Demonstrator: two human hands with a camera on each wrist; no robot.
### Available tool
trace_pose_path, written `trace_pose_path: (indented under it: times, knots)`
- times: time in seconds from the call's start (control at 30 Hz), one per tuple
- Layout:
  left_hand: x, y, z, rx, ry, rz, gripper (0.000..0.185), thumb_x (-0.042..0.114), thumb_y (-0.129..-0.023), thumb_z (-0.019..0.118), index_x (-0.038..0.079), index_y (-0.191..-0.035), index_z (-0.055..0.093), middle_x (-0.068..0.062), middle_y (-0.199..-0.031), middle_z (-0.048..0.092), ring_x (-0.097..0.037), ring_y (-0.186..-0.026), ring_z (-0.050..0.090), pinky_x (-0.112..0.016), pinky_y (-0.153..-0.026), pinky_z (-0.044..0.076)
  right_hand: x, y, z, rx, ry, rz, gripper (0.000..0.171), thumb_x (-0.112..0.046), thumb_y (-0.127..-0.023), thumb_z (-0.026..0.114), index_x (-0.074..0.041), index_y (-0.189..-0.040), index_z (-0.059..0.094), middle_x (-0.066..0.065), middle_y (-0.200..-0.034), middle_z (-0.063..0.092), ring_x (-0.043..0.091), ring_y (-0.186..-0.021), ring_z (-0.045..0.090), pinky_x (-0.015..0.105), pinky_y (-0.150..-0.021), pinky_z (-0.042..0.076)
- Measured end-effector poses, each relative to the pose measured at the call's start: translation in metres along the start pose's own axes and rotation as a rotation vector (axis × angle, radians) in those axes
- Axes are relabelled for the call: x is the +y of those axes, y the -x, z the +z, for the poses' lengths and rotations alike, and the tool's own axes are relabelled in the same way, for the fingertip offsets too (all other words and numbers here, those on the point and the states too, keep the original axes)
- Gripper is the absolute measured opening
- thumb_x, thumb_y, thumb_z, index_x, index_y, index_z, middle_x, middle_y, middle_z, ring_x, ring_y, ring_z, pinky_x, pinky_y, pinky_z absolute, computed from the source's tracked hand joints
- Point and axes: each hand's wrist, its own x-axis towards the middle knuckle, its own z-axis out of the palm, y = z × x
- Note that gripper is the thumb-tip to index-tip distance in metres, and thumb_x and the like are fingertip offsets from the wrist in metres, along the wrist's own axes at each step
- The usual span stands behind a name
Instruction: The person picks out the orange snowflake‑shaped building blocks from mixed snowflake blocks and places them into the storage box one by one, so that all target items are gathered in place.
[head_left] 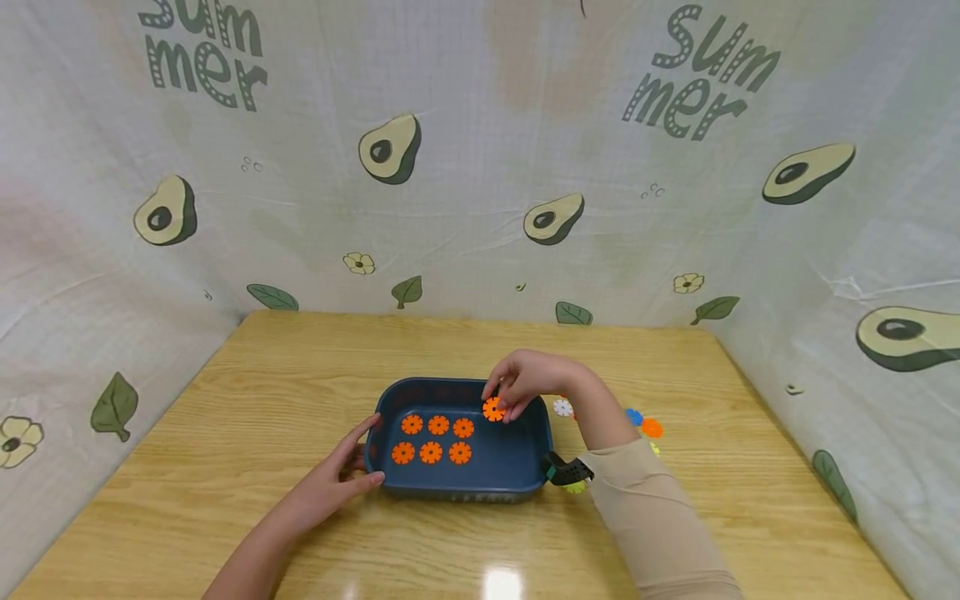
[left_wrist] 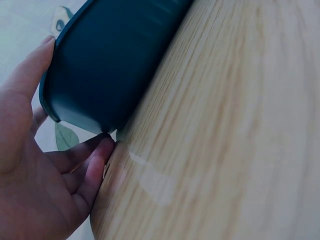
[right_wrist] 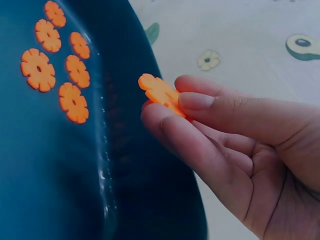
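Note:
A dark blue rectangular tray [head_left: 502, 462] stands on the wooden table, with several orange notched discs [head_left: 431, 452] lying flat in two rows on its left half. My left hand [head_left: 330, 482] grips the tray's left end; in the left wrist view the thumb lies at the rim of the tray [left_wrist: 110, 60] and other fingers curl by its lower edge. Over the tray's back right part, my right hand [head_left: 534, 379] pinches another orange notched disc [right_wrist: 159, 93] between thumb and fingers. That disc is tilted in the right wrist view, and its lower edge is hidden by the fingertips.
Right of the tray lie loose discs: a white one [head_left: 562, 407], a blue one [head_left: 634, 417], an orange one [head_left: 652, 427] and a yellow-green one [head_left: 575, 487], some partly behind the right arm. A printed cloth [head_left: 465, 233] hangs along the table's back and sides.

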Motion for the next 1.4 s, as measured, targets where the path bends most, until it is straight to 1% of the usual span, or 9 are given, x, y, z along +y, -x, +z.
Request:
trace_pose_path:
  times: [0.2, 0.33, 0.5, 0.67, 0.97, 1.13, 1.2, 1.33, 1.4]
  knots:
    - [0.0, 0.0, 0.0, 0.0, -0.003, 0.001, 0.078, 0.022, -0.095, 0.066, 0.022, -0.157, 0.017, -0.026, -0.138, 0.046, -0.032, -0.116, 0.055, -0.025, -0.087, 0.046, 0.0, -0.008, 0.004, 0.001, -0.005, 0.027, 0.017, 0.008, -0.09, 0.062, 0.002, -0.105, 0.069, 0.017, -0.082, 0.071, 0.028, -0.073, 0.071, 0.049, -0.076, 0.054]
    - [-0.001, 0.0, -0.001, 0.005, -0.013, 0.009, 0.078, 0.022, -0.095, 0.066, 0.022, -0.157, 0.018, -0.025, -0.137, 0.048, -0.031, -0.115, 0.055, -0.025, -0.087, 0.046, -0.001, -0.012, 0.007, -0.011, 0.011, 0.043, 0.018, 0.01, -0.088, 0.063, 0.003, -0.104, 0.069, 0.017, -0.081, 0.071, 0.027, -0.072, 0.07, 0.05, -0.077, 0.054]
    - [0.0, 0.0, 0.0, 0.007, -0.012, 0.002, 0.078, 0.021, -0.095, 0.066, 0.022, -0.157, 0.018, -0.025, -0.137, 0.048, -0.03, -0.114, 0.056, -0.025, -0.086, 0.046, -0.003, -0.017, 0.012, -0.018, 0.079, 0.089, 0.019, 0.012, -0.086, 0.064, 0.002, -0.102, 0.069, 0.015, -0.081, 0.071, 0.027, -0.071, 0.07, 0.047, -0.074, 0.055]
    - [0.001, 0.0, 0.0, 0.015, -0.014, -0.007, 0.078, 0.022, -0.095, 0.066, 0.024, -0.157, 0.019, -0.023, -0.136, 0.049, -0.029, -0.114, 0.056, -0.026, -0.085, 0.046, -0.006, -0.02, 0.016, 0.004, 0.133, 0.124, 0.02, 0.013, -0.085, 0.065, 0.001, -0.1, 0.069, 0.014, -0.081, 0.07, 0.027, -0.069, 0.07, 0.045, -0.073, 0.055]
    - [0.002, -0.001, -0.002, 0.005, -0.01, 0.037, 0.078, 0.021, -0.095, 0.066, 0.019, -0.157, 0.018, -0.026, -0.133, 0.05, -0.032, -0.112, 0.056, -0.026, -0.081, 0.046, -0.006, -0.027, 0.019, 0.009, 0.234, 0.166, 0.019, 0.013, -0.082, 0.068, -0.003, -0.093, 0.071, 0.01, -0.078, 0.071, 0.023, -0.065, 0.069, 0.043, -0.071, 0.056]
    - [0.001, -0.001, -0.001, 0.011, 0.0, 0.011, 0.078, 0.022, -0.094, 0.067, 0.023, -0.156, 0.019, -0.024, -0.136, 0.049, -0.03, -0.114, 0.056, -0.025, -0.086, 0.046, -0.01, -0.031, 0.022, -0.009, 0.282, 0.193, 0.02, 0.014, -0.083, 0.066, -0.004, -0.092, 0.072, 0.008, -0.081, 0.07, 0.023, -0.066, 0.068, 0.042, -0.071, 0.056]
    - [0.001, -0.001, -0.001, 0.014, -0.003, 0.01, 0.078, 0.022, -0.094, 0.067, 0.022, -0.156, 0.02, -0.024, -0.136, 0.049, -0.03, -0.114, 0.056, -0.025, -0.085, 0.046, -0.012, -0.032, 0.023, -0.021, 0.297, 0.198, 0.021, 0.014, -0.084, 0.064, -0.004, -0.092, 0.072, 0.008, -0.082, 0.07, 0.023, -0.066, 0.068, 0.042, -0.07, 0.056]
    - [0.002, 0.0, -0.002, 0.008, -0.01, 0.035, 0.078, 0.021, -0.095, 0.066, 0.018, -0.157, 0.018, -0.026, -0.133, 0.05, -0.032, -0.111, 0.056, -0.026, -0.081, 0.047, -0.014, -0.033, 0.024, -0.034, 0.317, 0.2, 0.022, 0.014, -0.086, 0.062, -0.004, -0.092, 0.072, 0.01, -0.083, 0.07, 0.023, -0.068, 0.068, 0.041, -0.07, 0.056]
    - [0.003, -0.001, -0.002, 0.008, -0.006, 0.034, 0.078, 0.021, -0.095, 0.066, 0.019, -0.157, 0.018, -0.026, -0.133, 0.05, -0.032, -0.112, 0.056, -0.026, -0.081, 0.047, -0.014, -0.034, 0.024, -0.036, 0.33, 0.199, 0.022, 0.014, -0.086, 0.062, -0.004, -0.092, 0.072, 0.01, -0.083, 0.07, 0.024, -0.067, 0.068, 0.041, -0.07, 0.056]
